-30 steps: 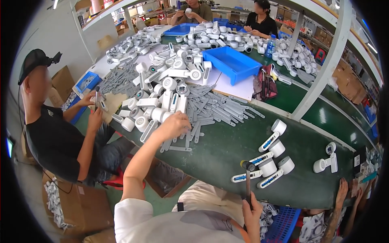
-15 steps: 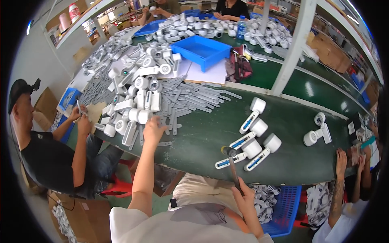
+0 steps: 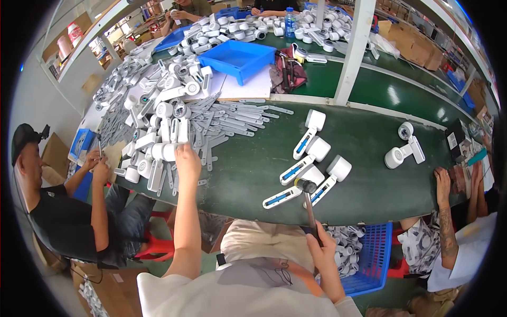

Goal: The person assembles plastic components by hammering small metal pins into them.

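My left hand (image 3: 187,161) reaches to the near edge of a pile, its fingers closed on the round end of a white handheld fan body (image 3: 167,151); the fingertips are partly hidden. In my right hand (image 3: 323,247) is a hammer (image 3: 310,208), gripped by its handle. The hammer's dark head hangs over a group of fan bodies in front of me. Each of these, such as one fan body (image 3: 339,168) on the right, has a round white head and an uncovered handle with a blue cylinder inside.
Grey flat strips (image 3: 232,121) lie beside the pile. A blue tray (image 3: 237,59) stands behind them, left of a metal post (image 3: 355,53). Two more fan bodies (image 3: 404,153) lie right. Below the table edge is a blue basket (image 3: 372,259). Co-workers sit on both sides and opposite.
My left hand has closed on a fan body at the pile's edge. The hammer head has shifted slightly right over the group. The whole view has shifted too.
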Demonstrator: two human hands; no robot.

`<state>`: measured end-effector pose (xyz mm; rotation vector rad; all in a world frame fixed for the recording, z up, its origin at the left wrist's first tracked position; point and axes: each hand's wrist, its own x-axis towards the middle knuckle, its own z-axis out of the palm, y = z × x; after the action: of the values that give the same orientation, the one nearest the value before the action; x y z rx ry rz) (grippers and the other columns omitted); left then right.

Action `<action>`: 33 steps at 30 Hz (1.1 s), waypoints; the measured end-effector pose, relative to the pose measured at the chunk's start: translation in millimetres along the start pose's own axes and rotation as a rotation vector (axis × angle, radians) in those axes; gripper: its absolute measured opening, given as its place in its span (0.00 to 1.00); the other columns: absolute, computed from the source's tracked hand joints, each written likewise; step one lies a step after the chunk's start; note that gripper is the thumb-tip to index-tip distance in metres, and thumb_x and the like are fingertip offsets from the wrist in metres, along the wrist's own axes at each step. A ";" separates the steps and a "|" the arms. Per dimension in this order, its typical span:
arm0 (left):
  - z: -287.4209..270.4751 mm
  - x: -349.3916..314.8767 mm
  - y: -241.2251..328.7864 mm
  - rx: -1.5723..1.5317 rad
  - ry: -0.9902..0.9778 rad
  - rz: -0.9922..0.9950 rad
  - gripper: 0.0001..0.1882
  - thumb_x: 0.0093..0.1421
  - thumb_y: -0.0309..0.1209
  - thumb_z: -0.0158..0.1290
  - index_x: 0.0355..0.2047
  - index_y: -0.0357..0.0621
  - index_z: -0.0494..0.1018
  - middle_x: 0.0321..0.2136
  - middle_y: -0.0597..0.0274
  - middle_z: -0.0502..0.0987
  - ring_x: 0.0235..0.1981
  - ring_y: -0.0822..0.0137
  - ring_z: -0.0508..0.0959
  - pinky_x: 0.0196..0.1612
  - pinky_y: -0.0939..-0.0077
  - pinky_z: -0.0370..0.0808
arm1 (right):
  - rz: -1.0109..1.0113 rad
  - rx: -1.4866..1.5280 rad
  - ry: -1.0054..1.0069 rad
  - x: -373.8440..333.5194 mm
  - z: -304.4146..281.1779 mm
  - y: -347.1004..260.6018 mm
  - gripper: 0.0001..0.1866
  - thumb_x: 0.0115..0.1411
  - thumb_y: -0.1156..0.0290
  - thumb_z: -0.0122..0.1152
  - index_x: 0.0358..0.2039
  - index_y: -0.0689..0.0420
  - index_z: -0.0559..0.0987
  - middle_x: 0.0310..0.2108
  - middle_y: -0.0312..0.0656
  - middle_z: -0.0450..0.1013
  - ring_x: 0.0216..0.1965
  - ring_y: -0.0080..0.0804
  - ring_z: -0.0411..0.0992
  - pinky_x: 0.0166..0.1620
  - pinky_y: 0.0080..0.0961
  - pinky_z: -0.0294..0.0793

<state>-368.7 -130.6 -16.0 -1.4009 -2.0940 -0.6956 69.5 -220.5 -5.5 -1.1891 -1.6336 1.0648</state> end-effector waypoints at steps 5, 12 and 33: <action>-88.4 -29.3 135.6 -0.797 -0.469 0.120 0.16 0.58 0.21 0.45 0.47 0.41 0.71 0.33 0.47 0.74 0.33 0.50 0.77 0.38 0.63 0.74 | 0.059 0.024 0.025 -4.1 -4.6 8.5 0.22 0.57 0.76 0.60 0.53 0.64 0.73 0.19 0.39 0.69 0.21 0.20 0.66 0.28 0.19 0.67; -81.8 -74.6 178.8 -0.661 -0.489 0.284 0.11 0.54 0.31 0.58 0.38 0.42 0.75 0.29 0.55 0.71 0.36 0.52 0.75 0.34 0.60 0.74 | 0.112 0.066 0.023 -4.1 -1.2 0.5 0.22 0.57 0.76 0.59 0.53 0.63 0.73 0.19 0.36 0.67 0.22 0.18 0.65 0.28 0.18 0.66; -63.4 -38.1 163.3 -1.241 -1.164 -0.060 0.25 0.55 0.20 0.44 0.55 0.38 0.63 0.31 0.56 0.74 0.29 0.67 0.76 0.33 0.74 0.75 | 0.096 0.181 -0.022 2.1 17.0 5.2 0.22 0.59 0.77 0.59 0.55 0.63 0.71 0.19 0.30 0.66 0.21 0.13 0.62 0.25 0.14 0.63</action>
<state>-194.8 -144.0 25.8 -2.9403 -2.5498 -1.6489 54.4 -220.2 -15.1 -1.1475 -1.4746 1.2623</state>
